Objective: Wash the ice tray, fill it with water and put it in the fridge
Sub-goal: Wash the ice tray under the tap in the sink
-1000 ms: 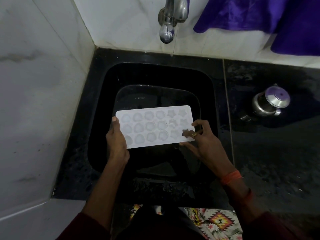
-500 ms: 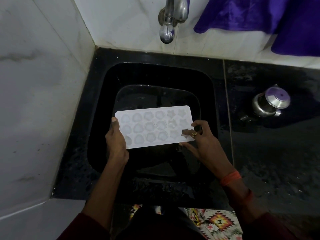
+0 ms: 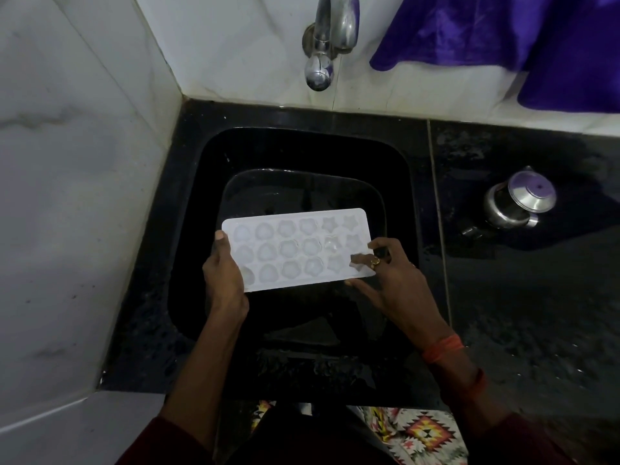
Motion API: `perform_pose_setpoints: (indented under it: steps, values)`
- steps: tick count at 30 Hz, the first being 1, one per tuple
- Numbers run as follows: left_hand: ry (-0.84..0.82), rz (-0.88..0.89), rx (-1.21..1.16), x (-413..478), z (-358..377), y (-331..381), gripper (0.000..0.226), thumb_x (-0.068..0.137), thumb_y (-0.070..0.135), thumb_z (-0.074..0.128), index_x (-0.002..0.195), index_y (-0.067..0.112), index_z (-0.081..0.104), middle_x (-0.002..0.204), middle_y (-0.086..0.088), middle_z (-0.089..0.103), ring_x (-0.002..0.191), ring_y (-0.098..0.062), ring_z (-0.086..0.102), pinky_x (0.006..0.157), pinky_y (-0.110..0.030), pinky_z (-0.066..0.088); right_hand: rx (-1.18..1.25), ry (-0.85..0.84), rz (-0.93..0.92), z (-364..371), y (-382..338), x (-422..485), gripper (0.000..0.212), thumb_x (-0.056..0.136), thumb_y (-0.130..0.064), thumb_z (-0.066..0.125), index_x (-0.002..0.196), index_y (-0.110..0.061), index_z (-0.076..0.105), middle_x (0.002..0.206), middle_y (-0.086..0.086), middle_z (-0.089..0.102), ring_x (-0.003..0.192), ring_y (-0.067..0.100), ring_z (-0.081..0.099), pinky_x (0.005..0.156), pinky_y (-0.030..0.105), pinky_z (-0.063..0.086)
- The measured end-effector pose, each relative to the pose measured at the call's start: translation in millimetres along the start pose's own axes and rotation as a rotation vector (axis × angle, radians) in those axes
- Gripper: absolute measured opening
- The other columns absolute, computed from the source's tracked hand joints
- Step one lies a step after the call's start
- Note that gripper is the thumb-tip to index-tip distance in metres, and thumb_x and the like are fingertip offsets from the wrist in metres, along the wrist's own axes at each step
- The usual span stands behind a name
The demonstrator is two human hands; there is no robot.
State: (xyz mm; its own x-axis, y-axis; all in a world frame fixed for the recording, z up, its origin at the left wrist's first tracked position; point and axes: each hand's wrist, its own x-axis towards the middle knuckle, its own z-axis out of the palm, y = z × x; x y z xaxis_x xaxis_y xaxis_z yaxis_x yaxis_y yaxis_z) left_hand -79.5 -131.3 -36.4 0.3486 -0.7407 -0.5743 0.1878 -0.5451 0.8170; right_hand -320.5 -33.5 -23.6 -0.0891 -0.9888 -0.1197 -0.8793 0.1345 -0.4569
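White ice tray (image 3: 297, 250) held crosswise, tap (image 3: 335, 28) beyond it.
Left hand (image 3: 223, 280) grips one short end, right hand (image 3: 392, 280) pinches the other.

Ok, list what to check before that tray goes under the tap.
1. Left hand grips the left end of the ice tray: ok.
2. Right hand pinches the tray's right end: ok.
3. Tray held about level, moulds facing up: ok.
4. Tray held over the sink: ok.
5. Tray beneath the tap: not ok; it is held nearer the person than the spout.
6. Water running from the tap: cannot tell.
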Motion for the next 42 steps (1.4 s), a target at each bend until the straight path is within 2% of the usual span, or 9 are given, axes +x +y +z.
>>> perform_pose_setpoints:
  steps: [9, 15, 19, 24, 27, 30, 36, 39, 42]
  values:
    - [0.001, 0.001, 0.003, -1.6, -1.4, 0.4, 0.039, 0.103, 0.051, 0.045, 0.093, 0.023, 0.070, 0.084, 0.004, 0.076, 0.077, -0.018, 0.074, 0.063, -0.033, 0.059, 0.032, -0.048, 0.003, 0.5, 0.1, 2.4, 0.050, 0.086, -0.044, 0.074, 0.129, -0.020, 0.066, 0.134, -0.001, 0.037, 0.103, 0.024, 0.061, 0.091, 0.048, 0.059]
    - [0.010, 0.017, 0.020, -4.2, -0.3, 3.9, 0.040, 0.103, 0.051, 0.046, 0.097, 0.020, 0.070, 0.089, 0.002, 0.075, 0.082, -0.018, 0.073, 0.072, -0.035, 0.060, 0.010, -0.045, -0.007, -2.4, -1.5, 1.2, 0.052, 0.084, -0.046, 0.076, 0.128, -0.019, 0.067, 0.132, -0.001, 0.042, 0.100, 0.020, 0.065, 0.089, 0.046, 0.060]
    - [0.015, 0.020, 0.016, -5.3, -1.3, 4.9, 0.040, 0.104, 0.049, 0.046, 0.098, 0.018, 0.070, 0.087, 0.003, 0.073, 0.078, -0.016, 0.072, 0.065, -0.032, 0.058, 0.027, -0.021, -0.015, -6.2, -3.8, -0.4, 0.052, 0.082, -0.046, 0.078, 0.124, -0.018, 0.069, 0.128, -0.002, 0.047, 0.096, 0.018, 0.067, 0.085, 0.039, 0.061]
    - [0.010, 0.018, 0.016, -5.7, -2.7, 4.7, 0.040, 0.104, 0.049, 0.046, 0.099, 0.017, 0.070, 0.087, 0.002, 0.074, 0.077, -0.017, 0.072, 0.064, -0.032, 0.058, 0.035, -0.043, -0.009, -4.7, -2.4, -0.5, 0.052, 0.082, -0.047, 0.079, 0.125, -0.019, 0.070, 0.128, -0.002, 0.044, 0.098, 0.019, 0.065, 0.086, 0.041, 0.061]
    - [0.007, 0.016, 0.024, -5.2, -4.2, 3.2, 0.041, 0.103, 0.051, 0.047, 0.101, 0.017, 0.070, 0.091, 0.000, 0.075, 0.083, -0.021, 0.073, 0.072, -0.037, 0.060, 0.027, -0.051, -0.012, -2.1, -0.7, -0.4, 0.052, 0.083, -0.047, 0.077, 0.125, -0.020, 0.070, 0.127, -0.002, 0.042, 0.098, 0.019, 0.064, 0.085, 0.043, 0.062]
    - [-0.003, 0.005, 0.010, -4.9, -6.0, 2.5, 0.040, 0.102, 0.052, 0.048, 0.100, 0.019, 0.071, 0.098, -0.002, 0.076, 0.091, -0.024, 0.074, 0.080, -0.042, 0.061, 0.027, -0.016, -0.017, -2.6, -1.1, -1.3, 0.046, 0.080, -0.046, 0.080, 0.117, -0.018, 0.075, 0.126, -0.001, 0.047, 0.097, 0.021, 0.067, 0.080, 0.045, 0.062]
    - [0.004, -0.009, -0.018, -7.5, -6.9, 5.5, 0.038, 0.103, 0.050, 0.047, 0.092, 0.021, 0.070, 0.091, 0.000, 0.075, 0.082, -0.020, 0.073, 0.070, -0.035, 0.060, 0.000, 0.058, -0.041, -6.3, -5.0, -4.7, 0.044, 0.075, -0.040, 0.086, 0.109, -0.014, 0.076, 0.125, 0.003, 0.056, 0.089, 0.019, 0.070, 0.077, 0.041, 0.064]
    - [0.003, -0.012, -0.015, -7.0, -7.5, 5.9, 0.038, 0.103, 0.050, 0.048, 0.092, 0.021, 0.070, 0.092, -0.001, 0.075, 0.081, -0.020, 0.073, 0.070, -0.035, 0.060, -0.002, 0.038, -0.050, -5.5, -3.5, -3.8, 0.045, 0.078, -0.046, 0.080, 0.111, -0.015, 0.075, 0.126, 0.001, 0.052, 0.090, 0.020, 0.069, 0.077, 0.042, 0.064]
    - [0.002, 0.003, -0.002, -4.7, -7.3, 5.5, 0.040, 0.102, 0.051, 0.049, 0.097, 0.019, 0.071, 0.093, -0.001, 0.076, 0.083, -0.021, 0.073, 0.071, -0.035, 0.060, 0.003, -0.026, -0.058, -3.5, -1.4, -2.5, 0.056, 0.082, -0.060, 0.060, 0.115, -0.018, 0.073, 0.129, -0.001, 0.044, 0.093, 0.024, 0.067, 0.079, 0.047, 0.063]
